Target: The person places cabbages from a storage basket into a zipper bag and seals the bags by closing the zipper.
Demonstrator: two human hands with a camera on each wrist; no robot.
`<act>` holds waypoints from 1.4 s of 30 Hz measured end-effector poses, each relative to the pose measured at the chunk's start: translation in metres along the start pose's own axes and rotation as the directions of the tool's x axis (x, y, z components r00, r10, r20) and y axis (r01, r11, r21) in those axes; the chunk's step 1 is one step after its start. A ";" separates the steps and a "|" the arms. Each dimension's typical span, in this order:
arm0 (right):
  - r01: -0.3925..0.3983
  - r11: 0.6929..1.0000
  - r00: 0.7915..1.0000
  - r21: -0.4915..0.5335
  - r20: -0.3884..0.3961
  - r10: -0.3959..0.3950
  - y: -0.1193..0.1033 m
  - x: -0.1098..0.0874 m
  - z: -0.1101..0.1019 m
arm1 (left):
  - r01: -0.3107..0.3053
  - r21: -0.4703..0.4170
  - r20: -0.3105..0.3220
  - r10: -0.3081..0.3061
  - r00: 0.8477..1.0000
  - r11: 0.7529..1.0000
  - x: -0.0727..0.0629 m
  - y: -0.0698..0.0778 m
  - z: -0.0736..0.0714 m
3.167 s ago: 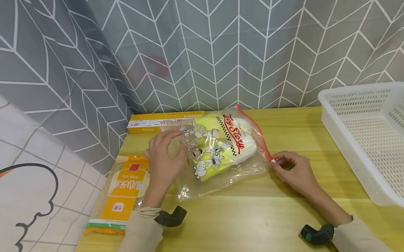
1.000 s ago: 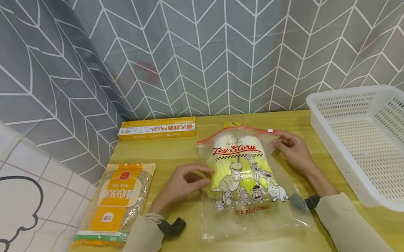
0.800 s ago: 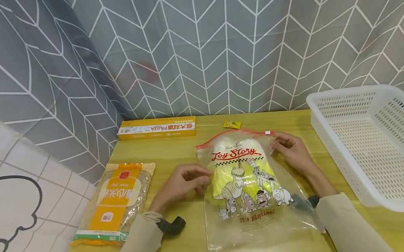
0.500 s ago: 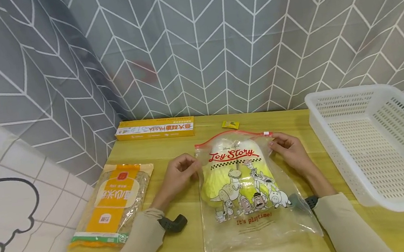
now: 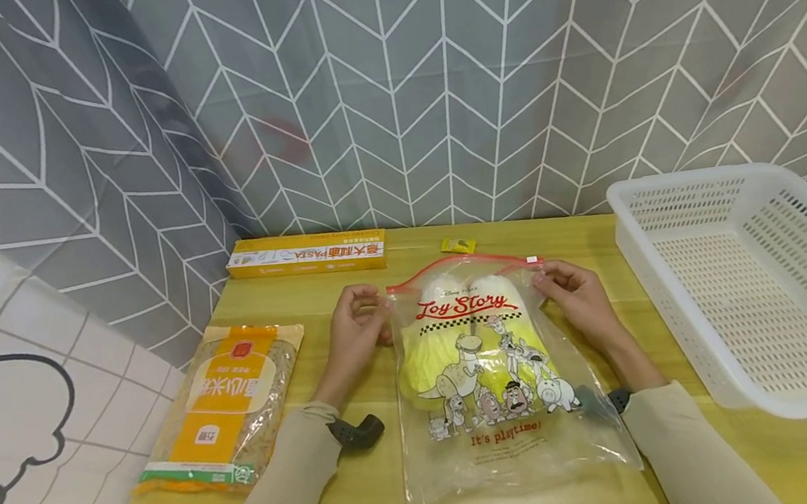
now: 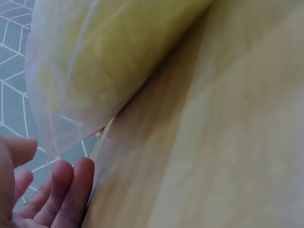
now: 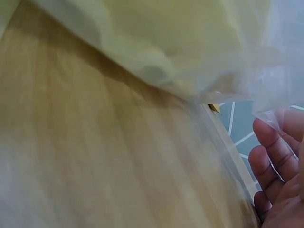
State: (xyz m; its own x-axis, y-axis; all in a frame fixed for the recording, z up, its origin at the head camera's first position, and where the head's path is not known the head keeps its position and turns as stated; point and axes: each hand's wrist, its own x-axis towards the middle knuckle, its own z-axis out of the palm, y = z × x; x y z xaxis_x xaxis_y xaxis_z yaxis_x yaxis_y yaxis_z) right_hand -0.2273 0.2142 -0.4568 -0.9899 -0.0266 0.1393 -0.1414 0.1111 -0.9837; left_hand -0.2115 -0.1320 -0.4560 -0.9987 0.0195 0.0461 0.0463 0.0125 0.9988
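Note:
A clear zip bag (image 5: 488, 452) with a red top strip, a white slider and cartoon print stands tilted up over the wooden table, two plump yellow-and-white things (image 5: 435, 357) inside it. My right hand (image 5: 579, 298) pinches its upper right edge beside the slider; in the right wrist view a fold of plastic sits between thumb and forefinger. At the upper left corner, my left hand (image 5: 356, 329) has its thumb and fingertips close to the plastic. The left wrist view shows thumb and fingers (image 6: 78, 183) apart, with the bag's corner overlapping the gap between them.
On the left lies an orange-labelled noodle packet (image 5: 219, 409). A yellow-and-white pasta box (image 5: 306, 255) lies along the back edge, with a small yellow sachet (image 5: 458, 245) to its right. A white slotted basket (image 5: 686, 335) stands at the right, and a grey patterned curtain (image 5: 415, 99) hangs behind.
The bag was turned from sideways to top-away, uncovering the sachet. Lately my left hand rose from the bag's left side to its upper corner; my right hand stayed near the slider.

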 end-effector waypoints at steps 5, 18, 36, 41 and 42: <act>0.015 1.000 1.000 -0.001 -0.012 -0.015 0.001 0.000 -0.001 | 0.052 -0.028 0.031 -0.051 0.998 0.998 0.005 0.001 0.002; 0.095 0.994 0.994 0.062 -0.059 -0.091 -0.015 0.000 0.003 | -0.088 -0.004 0.032 0.088 0.996 0.996 0.007 0.012 -0.004; 0.451 0.873 0.879 0.188 -0.263 -0.397 -0.108 -0.023 0.016 | -0.405 -0.086 -0.124 0.393 0.911 0.910 -0.008 0.112 -0.024; 0.534 0.810 0.838 0.242 -0.279 -0.469 -0.117 -0.025 0.018 | -0.457 -0.109 -0.123 0.444 0.887 0.883 -0.012 0.121 -0.025; 0.548 0.797 0.831 0.256 -0.279 -0.482 -0.118 -0.025 0.018 | -0.466 -0.108 -0.123 0.454 0.883 0.878 -0.013 0.122 -0.026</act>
State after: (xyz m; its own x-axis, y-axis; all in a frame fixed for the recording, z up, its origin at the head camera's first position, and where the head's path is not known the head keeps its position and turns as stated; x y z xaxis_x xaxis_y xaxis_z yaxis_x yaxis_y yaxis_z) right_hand -0.1857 0.1838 -0.3467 -0.7572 0.2011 0.6214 -0.6521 -0.1799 -0.7364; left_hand -0.1936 -0.1566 -0.3347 -0.8628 -0.1006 0.4955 0.5045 -0.1062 0.8569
